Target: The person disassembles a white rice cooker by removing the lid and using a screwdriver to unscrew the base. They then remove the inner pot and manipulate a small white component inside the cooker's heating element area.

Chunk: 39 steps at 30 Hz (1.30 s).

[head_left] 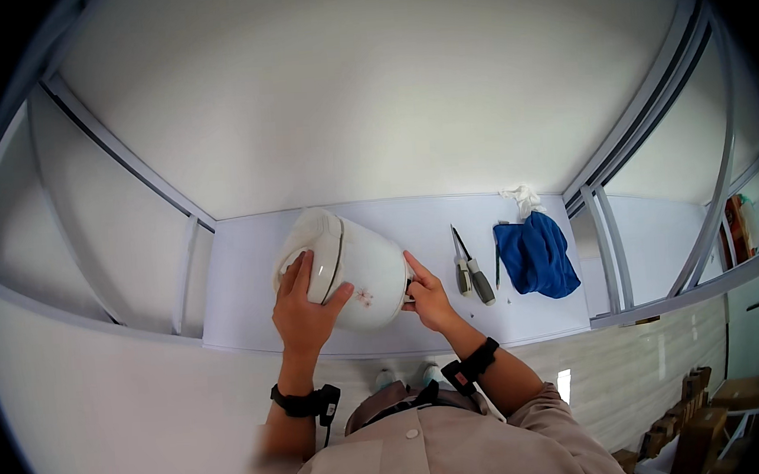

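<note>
A white rice cooker [367, 264] with a small pink flower print lies tilted on its side on the white table, its lid end to the left and its base to the right. My left hand [304, 304] is spread over the lid end and grips it, thumb near the lid seam. My right hand [428, 296] is at the base end, with one finger stretched along the rim and the others bent in by a small dark part. The base's underside is turned away, so what those fingers touch is mostly hidden.
Two screwdrivers [481, 285] with grey handles lie right of the cooker. Beyond them are a crumpled blue cloth [539, 255] and a white tissue [525, 198]. Metal frame posts [602, 245] stand at the table's sides. Cardboard boxes [700, 435] sit at lower right.
</note>
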Each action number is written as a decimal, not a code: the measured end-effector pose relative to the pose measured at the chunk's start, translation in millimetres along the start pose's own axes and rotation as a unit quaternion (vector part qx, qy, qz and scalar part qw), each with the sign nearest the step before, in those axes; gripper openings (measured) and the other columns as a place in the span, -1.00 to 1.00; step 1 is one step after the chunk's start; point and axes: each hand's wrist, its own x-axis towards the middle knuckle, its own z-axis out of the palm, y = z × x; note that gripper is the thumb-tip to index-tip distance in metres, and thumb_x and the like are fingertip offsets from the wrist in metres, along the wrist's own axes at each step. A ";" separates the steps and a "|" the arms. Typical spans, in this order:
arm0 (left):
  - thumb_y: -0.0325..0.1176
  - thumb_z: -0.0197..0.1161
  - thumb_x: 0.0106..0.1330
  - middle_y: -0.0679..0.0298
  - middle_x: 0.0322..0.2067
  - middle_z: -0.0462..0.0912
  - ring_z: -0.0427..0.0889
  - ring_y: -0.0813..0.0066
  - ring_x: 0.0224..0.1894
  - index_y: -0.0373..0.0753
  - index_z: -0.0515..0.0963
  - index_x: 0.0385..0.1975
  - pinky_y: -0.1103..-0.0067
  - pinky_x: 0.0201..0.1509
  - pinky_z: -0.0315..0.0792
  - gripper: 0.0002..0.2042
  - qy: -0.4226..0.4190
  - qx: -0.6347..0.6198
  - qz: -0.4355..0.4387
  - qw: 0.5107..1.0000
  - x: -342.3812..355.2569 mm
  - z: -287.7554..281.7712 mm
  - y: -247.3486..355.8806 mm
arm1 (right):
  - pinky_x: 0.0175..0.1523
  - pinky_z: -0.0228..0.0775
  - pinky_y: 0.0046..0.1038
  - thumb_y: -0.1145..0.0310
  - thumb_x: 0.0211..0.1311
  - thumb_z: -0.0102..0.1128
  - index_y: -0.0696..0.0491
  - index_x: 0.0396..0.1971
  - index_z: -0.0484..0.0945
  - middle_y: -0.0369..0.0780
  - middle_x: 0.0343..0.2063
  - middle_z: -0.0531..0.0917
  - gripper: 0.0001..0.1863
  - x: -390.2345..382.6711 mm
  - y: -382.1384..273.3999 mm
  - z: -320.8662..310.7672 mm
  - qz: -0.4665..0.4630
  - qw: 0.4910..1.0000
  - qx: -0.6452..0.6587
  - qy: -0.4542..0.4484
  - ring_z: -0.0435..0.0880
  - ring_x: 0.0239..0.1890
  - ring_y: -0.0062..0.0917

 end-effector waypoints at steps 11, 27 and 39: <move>0.04 0.60 0.01 0.09 0.18 0.64 0.58 -0.05 0.24 -0.21 0.59 0.22 0.21 0.25 0.52 -0.24 0.024 0.015 0.041 0.999 -10.5 1.8 2.6 | 0.32 0.45 -0.20 0.51 0.41 -0.02 -0.16 0.57 0.12 -0.19 0.28 0.50 -0.26 -1.5 -4.4 -14.5 -0.015 0.999 -0.044 -0.007 0.51 0.27 -0.40; 0.03 0.58 0.07 0.08 0.18 0.66 0.60 -0.14 0.22 -0.21 0.61 0.21 0.19 0.27 0.51 -0.29 0.013 0.000 0.136 0.991 -3.2 0.7 30.0 | 0.61 -0.19 -0.19 0.05 0.50 0.15 0.12 0.58 -0.02 0.03 0.52 0.09 -0.14 -3.5 -7.9 -7.5 -0.212 0.943 -0.254 -0.045 -0.05 0.60 -0.17; -0.24 0.27 0.52 0.22 -0.03 0.66 0.60 0.55 -0.03 -0.37 0.53 0.16 0.55 0.12 0.49 -0.63 0.202 -0.371 -0.102 0.901 6.9 -32.0 -45.8 | 0.61 -0.20 -0.24 0.16 0.56 0.08 0.10 0.61 -0.20 -0.07 0.59 -0.04 -0.14 -17.6 4.5 -27.2 -0.164 0.962 -0.192 -0.102 -0.11 0.62 -0.27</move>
